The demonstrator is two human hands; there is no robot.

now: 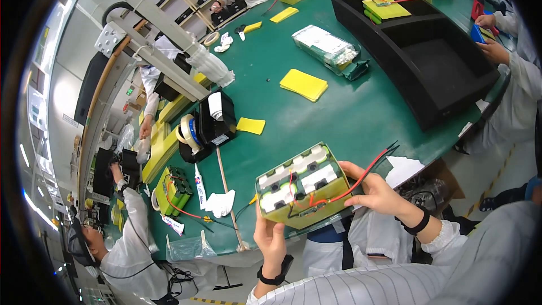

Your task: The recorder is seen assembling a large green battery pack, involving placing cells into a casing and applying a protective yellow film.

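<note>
A yellow-green battery pack is held up between my two hands over the front edge of the green table. White pads and grey cell ends show on its upper face, and thin red and black wires run along the near side. My left hand closes on its lower left corner, thumb against the near side. My right hand grips the right end, with the fingers partly hidden behind it. A thick red wire rises from the pack past my right hand, ending in dark tips.
Left on the table are another battery pack, a white tube, crumpled white paper and a tape dispenser. Beyond lie yellow sheets, a plastic-wrapped package and a black tray. Co-workers sit around.
</note>
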